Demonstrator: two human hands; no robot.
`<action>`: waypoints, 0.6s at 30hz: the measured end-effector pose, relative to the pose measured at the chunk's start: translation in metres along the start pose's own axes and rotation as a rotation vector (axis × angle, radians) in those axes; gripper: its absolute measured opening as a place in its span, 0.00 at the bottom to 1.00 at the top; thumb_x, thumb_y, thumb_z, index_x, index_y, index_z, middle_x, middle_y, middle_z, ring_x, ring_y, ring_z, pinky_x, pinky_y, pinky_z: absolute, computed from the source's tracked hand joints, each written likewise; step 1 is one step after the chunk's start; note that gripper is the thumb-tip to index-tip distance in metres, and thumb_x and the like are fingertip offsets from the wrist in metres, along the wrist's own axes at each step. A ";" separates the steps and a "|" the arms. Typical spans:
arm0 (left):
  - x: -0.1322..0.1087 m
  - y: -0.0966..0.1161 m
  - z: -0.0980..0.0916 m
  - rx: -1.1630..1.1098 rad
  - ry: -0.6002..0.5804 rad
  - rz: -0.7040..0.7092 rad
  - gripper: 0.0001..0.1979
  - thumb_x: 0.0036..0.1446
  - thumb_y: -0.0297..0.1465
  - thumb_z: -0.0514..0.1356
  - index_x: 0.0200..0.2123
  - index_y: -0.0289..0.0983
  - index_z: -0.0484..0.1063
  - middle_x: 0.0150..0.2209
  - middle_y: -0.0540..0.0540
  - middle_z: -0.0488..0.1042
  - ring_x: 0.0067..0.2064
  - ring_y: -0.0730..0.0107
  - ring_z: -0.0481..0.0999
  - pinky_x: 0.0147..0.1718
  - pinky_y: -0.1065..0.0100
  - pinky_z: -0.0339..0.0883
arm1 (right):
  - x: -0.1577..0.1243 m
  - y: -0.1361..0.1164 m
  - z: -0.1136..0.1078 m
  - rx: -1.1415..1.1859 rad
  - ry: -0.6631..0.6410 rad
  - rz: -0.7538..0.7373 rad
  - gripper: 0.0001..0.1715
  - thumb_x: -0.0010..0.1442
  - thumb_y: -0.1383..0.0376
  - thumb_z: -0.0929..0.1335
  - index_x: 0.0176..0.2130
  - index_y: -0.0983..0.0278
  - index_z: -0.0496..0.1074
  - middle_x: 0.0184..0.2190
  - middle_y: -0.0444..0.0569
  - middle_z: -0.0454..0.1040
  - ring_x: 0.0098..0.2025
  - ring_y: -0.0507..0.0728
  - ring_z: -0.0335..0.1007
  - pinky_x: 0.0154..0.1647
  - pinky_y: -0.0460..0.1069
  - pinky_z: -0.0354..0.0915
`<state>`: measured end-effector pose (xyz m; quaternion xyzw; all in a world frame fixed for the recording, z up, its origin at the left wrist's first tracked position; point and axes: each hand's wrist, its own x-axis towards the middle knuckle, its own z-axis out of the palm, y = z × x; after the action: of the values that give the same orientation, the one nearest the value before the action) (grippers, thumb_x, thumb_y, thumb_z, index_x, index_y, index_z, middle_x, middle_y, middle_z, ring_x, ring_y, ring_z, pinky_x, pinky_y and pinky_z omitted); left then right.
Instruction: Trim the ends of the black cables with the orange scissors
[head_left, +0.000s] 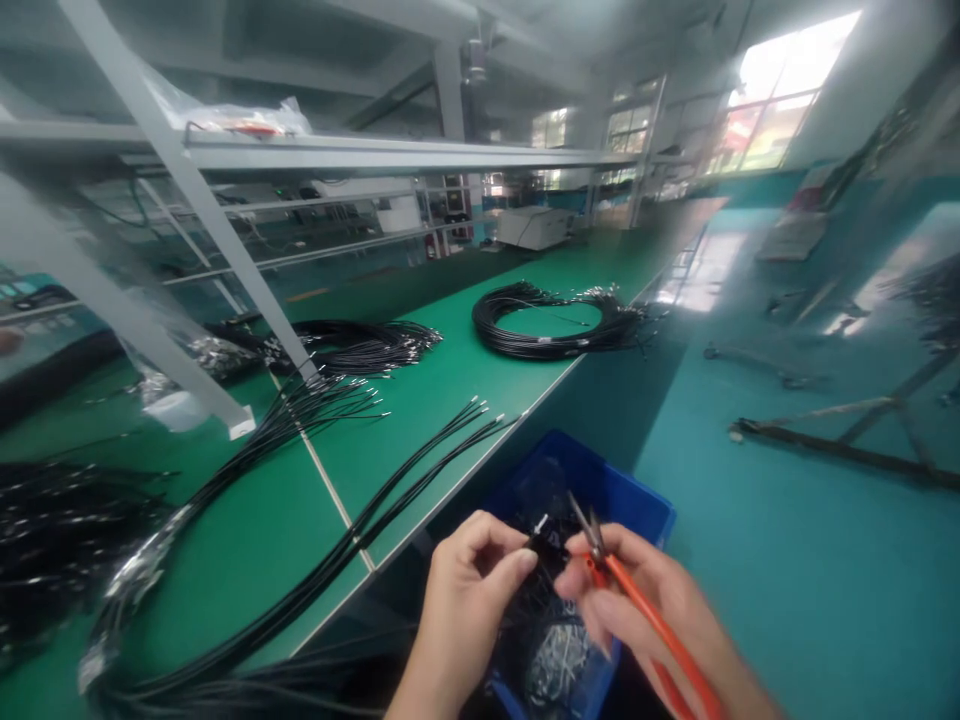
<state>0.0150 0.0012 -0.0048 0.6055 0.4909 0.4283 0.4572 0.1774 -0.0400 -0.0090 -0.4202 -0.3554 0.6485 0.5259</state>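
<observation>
My left hand [472, 595] pinches the end of a thin black cable, its silver metal tip [541, 524] poking out past the thumb and forefinger. My right hand [637, 580] is wrapped round orange-handled scissors [667, 635], with the grey blades pointing up and away, slightly apart. A small gap lies between the blades and the cable tip. Both hands are over a blue bin [630, 495] holding black pieces and clear or silvery bits. Beside my left hand, a bundle of black cables [330, 565] curves along the table edge.
The green table [450, 375] bears a coiled cable bundle [517, 345] and more cable bundles [360, 345] at left. A slanted white shelf post [202, 200] rises at left under a shelf [405, 155]. A metal stand [847, 445] is on the floor at right.
</observation>
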 end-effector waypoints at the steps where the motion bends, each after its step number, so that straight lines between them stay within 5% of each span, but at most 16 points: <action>1: 0.001 0.000 -0.001 -0.055 -0.014 -0.023 0.06 0.49 0.31 0.63 0.24 0.35 0.71 0.23 0.52 0.66 0.26 0.73 0.63 0.25 0.74 0.57 | -0.003 -0.004 -0.002 0.010 -0.083 0.084 0.19 0.44 0.61 0.73 0.37 0.65 0.69 0.27 0.49 0.75 0.19 0.50 0.62 0.21 0.46 0.57; 7: 0.000 0.003 -0.003 -0.253 -0.073 -0.094 0.07 0.47 0.31 0.65 0.24 0.34 0.70 0.22 0.53 0.67 0.25 0.75 0.63 0.25 0.75 0.56 | -0.011 -0.013 -0.004 -0.050 -0.241 0.358 0.16 0.47 0.60 0.69 0.36 0.66 0.69 0.26 0.49 0.75 0.20 0.49 0.58 0.22 0.45 0.53; 18: -0.002 -0.003 -0.003 -0.178 -0.080 -0.007 0.07 0.49 0.30 0.63 0.24 0.35 0.69 0.24 0.52 0.65 0.27 0.73 0.64 0.27 0.73 0.58 | -0.009 -0.002 0.002 0.015 -0.225 0.252 0.16 0.56 0.56 0.67 0.38 0.67 0.69 0.24 0.46 0.72 0.17 0.45 0.50 0.20 0.43 0.51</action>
<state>0.0116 0.0000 -0.0074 0.5773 0.4343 0.4439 0.5300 0.1770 -0.0485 -0.0050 -0.3822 -0.3519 0.7548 0.4005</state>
